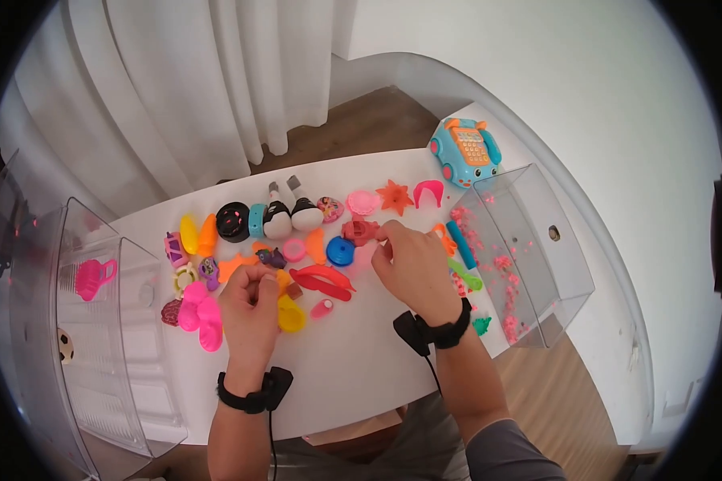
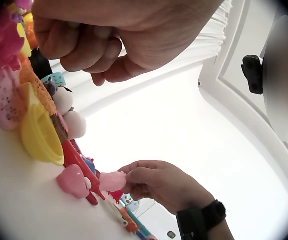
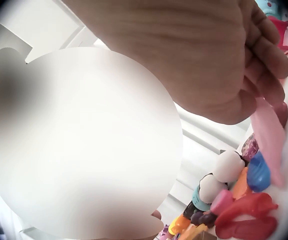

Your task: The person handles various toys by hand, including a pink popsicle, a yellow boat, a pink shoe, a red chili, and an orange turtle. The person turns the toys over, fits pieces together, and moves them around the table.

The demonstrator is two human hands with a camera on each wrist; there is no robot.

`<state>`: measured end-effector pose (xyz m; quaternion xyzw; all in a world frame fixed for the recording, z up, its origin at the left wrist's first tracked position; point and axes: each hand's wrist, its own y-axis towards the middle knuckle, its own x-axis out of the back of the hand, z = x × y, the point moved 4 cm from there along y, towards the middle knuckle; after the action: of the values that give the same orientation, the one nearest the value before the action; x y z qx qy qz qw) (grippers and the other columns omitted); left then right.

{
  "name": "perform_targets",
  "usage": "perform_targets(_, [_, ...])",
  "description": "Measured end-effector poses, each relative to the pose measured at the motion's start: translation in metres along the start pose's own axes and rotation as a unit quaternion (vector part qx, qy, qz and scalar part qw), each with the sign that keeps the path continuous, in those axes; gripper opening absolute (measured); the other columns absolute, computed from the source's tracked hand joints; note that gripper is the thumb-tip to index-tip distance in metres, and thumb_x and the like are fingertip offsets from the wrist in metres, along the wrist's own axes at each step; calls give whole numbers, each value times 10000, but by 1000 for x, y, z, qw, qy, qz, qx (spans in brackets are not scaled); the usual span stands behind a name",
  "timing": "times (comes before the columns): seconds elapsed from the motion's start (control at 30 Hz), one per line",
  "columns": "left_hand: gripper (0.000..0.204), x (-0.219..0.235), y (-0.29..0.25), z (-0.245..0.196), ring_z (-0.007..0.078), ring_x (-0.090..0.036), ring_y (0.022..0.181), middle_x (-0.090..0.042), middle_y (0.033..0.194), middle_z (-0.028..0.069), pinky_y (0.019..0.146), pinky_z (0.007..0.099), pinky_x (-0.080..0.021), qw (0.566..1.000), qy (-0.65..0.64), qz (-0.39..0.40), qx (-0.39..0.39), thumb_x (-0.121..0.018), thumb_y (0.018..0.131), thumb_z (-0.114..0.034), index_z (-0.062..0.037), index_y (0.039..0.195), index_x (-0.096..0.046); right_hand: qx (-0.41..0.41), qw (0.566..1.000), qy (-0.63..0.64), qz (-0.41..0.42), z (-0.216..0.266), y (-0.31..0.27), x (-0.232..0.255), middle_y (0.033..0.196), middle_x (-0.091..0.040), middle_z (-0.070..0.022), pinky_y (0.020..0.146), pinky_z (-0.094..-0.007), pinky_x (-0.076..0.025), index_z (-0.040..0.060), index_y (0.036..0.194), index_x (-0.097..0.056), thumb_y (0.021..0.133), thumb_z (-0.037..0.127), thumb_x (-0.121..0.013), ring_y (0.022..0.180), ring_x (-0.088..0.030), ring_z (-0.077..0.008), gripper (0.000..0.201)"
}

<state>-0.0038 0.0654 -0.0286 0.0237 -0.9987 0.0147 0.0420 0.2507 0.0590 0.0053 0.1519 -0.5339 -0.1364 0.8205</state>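
My right hand (image 1: 417, 268) (image 2: 159, 182) (image 3: 204, 60) pinches a pale pink flat piece (image 1: 364, 256) (image 2: 113, 181) (image 3: 269, 132) between thumb and fingers. Beside that piece are a dark red toy (image 1: 359, 232) and a round blue toy (image 1: 340, 252) (image 3: 259, 172). Over the left part of the toys is my left hand (image 1: 249, 313) (image 2: 119, 37), its fingers loosely curled and nothing visible in them. Nearest to it lie a yellow cup-like toy (image 1: 291, 316) (image 2: 41, 134) and a bright pink toy (image 1: 200, 314). Red curved pieces (image 1: 322, 282) (image 3: 246, 215) lie between the hands.
Many small toys spread across the white table (image 1: 337, 353). A clear bin with a pink comb-like toy (image 1: 95, 278) stands at the left. On the right are a clear box (image 1: 561, 248) with pink bits and a blue toy phone (image 1: 467, 152). Two shoe-like toys (image 1: 305, 215) stand at the back.
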Motion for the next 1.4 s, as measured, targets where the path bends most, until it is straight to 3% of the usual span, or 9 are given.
perform_targets(0.07, [108, -1, 1, -2, 24, -601, 812, -692, 956, 5, 721, 186, -474, 1000, 4, -3, -2, -623, 1029, -97, 5, 1054, -647, -10, 1000, 15, 8, -7, 2, -6, 683, -637, -81, 708, -471, -456, 70, 885, -611, 828, 129, -667, 680, -662, -308, 100])
perform_targets(0.13, [85, 0, 1, -4, 2, -544, 670, -639, 795, -26, 595, 186, -415, 1000, -8, -23, 2, -621, 1016, -79, 4, 1017, -641, -45, 998, 27, 19, -17, 1, -12, 702, -645, -81, 714, -480, -460, 70, 868, -607, 827, 111, -656, 697, -663, -309, 76])
perform_targets(0.27, [83, -2, 2, 0, -1, -535, 667, -633, 794, -31, 594, 184, -408, 1000, -8, -17, -5, -621, 1016, -81, 0, 1016, -640, -19, 1000, 11, 11, -16, -6, -6, 790, -670, -81, 737, -470, -460, 77, 894, -628, 820, 122, -669, 780, -666, -296, 96])
perform_targets(0.37, [83, -2, 2, 0, -5, -525, 663, -621, 782, -39, 589, 182, -397, 999, 1, -26, -31, -618, 1019, -85, -6, 1016, -641, 2, 1000, 14, 21, -21, -14, -3, 957, -682, -81, 838, -468, -458, 83, 949, -660, 807, 155, -701, 952, -641, -290, 164])
perform_targets(0.43, [84, 0, 1, -2, -3, -522, 670, -616, 784, -38, 597, 182, -399, 1000, 4, -19, -10, -613, 1022, -86, -7, 1016, -640, 4, 997, -57, 45, -29, -17, 7, 1132, -656, -96, 970, -483, -426, 86, 1024, -688, 770, 209, -758, 1120, -579, -311, 292])
perform_targets(0.53, [89, -1, 0, -5, 7, -523, 676, -616, 790, -33, 613, 187, -407, 1000, 13, -21, -5, -607, 1023, -83, -1, 1024, -641, 9, 995, -42, 86, -28, -24, 14, 1228, -622, -120, 1059, -508, -386, 81, 1073, -692, 724, 256, -811, 1217, -530, -338, 408])
perform_targets(0.63, [92, -2, 0, -6, 14, -529, 691, -622, 799, -28, 627, 191, -411, 999, 27, -19, -23, -605, 1022, -77, 6, 1028, -644, 56, 995, -31, 77, -18, -29, 6, 1260, -604, -145, 1083, -502, -380, 78, 1099, -691, 684, 287, -845, 1250, -521, -347, 489])
perform_targets(1.03, [91, 1, 2, 1, 23, -568, 734, -661, 837, -12, 672, 191, -435, 998, 54, -32, -7, -609, 1020, -69, 14, 1020, -648, 77, 995, 21, 55, -5, -26, -12, 1243, -596, -129, 1109, -483, -363, 54, 1245, -629, 639, 304, -895, 1226, -530, -329, 707])
perform_targets(1.4, [87, 4, 2, 1, 13, -574, 741, -662, 839, -18, 676, 186, -436, 999, 43, -26, -13, -618, 1022, -67, 13, 1023, -653, 89, 993, 16, 72, -1, -24, -18, 1183, -591, -152, 1124, -483, -351, 33, 1196, -622, 634, 308, -877, 1194, -530, -345, 676])
